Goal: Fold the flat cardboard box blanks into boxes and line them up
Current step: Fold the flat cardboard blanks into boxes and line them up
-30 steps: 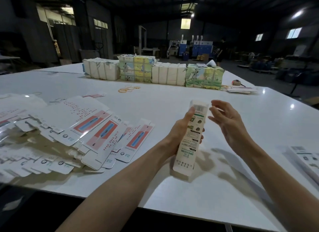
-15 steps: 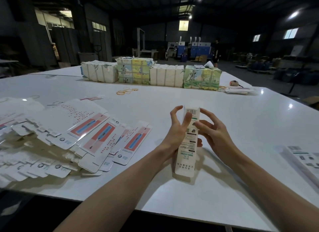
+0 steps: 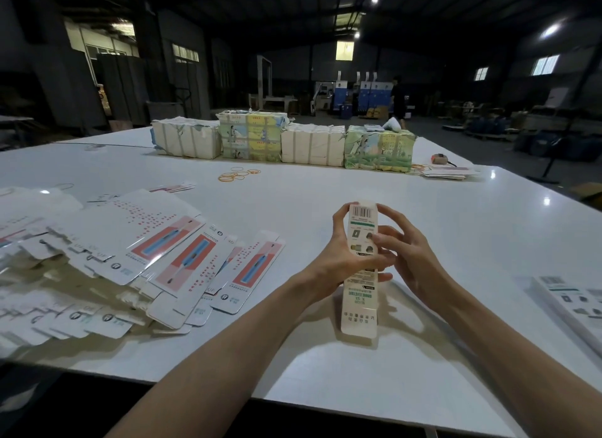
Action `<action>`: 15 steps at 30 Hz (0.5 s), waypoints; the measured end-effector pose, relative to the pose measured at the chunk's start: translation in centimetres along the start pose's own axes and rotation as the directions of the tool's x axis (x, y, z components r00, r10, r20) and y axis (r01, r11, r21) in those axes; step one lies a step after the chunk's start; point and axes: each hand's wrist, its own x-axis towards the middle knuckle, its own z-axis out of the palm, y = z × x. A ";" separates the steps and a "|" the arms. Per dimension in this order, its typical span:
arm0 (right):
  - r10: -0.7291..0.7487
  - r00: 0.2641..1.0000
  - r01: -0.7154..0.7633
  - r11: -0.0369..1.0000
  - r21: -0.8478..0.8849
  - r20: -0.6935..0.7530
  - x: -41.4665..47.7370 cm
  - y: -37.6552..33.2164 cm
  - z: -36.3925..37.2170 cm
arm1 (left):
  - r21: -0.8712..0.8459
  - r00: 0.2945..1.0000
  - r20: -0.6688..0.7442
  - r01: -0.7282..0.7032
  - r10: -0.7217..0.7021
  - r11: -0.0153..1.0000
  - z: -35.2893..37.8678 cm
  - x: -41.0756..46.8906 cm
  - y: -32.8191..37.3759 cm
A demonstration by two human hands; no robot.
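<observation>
We see 1 long white box point(image 3: 359, 302) held upright in the air, over the near edge of the table point(image 3: 325, 190), a bit right of the middle. Its bottom end hangs just above the table top.

1 second ago only the left hand point(image 3: 338, 258) held the box, and the right hand point(image 3: 410, 255) was spread wide beside it, touching nothing. Then the right hand came in to the top end. Now both hands are on the box. The left hand is curled round the upper half, with 1 finger up at the top corner. The right hand pinches the other side, with its fingertips point(image 3: 378, 238) pressed on the printed face.

We think the hands are closing the top flap, the one with the bar code. We cannot tell if it is tucked all the way in. If it is, this box is nearly ready to go in the line.

A second box point(image 3: 566, 297) lies at the right edge. Many flat blanks point(image 3: 182, 258) lie spread out by the left edge, so lots of folding is left.
</observation>
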 end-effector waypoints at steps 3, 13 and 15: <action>-0.021 1.000 0.021 0.998 -0.055 -0.001 -0.1 0.1 0.4 | 0.019 1.000 -0.012 0.017 -0.017 1.000 0.1 -0.1 0.1; -0.063 0.998 0.057 0.972 -0.226 -0.023 -0.1 0.0 0.4 | 0.044 0.998 -0.013 0.066 -0.065 0.997 0.3 -0.3 0.0; -0.057 0.998 0.048 0.971 -0.232 -0.030 -0.1 0.2 0.4 | 0.024 0.996 -0.006 0.089 -0.089 0.996 0.3 -0.4 -0.1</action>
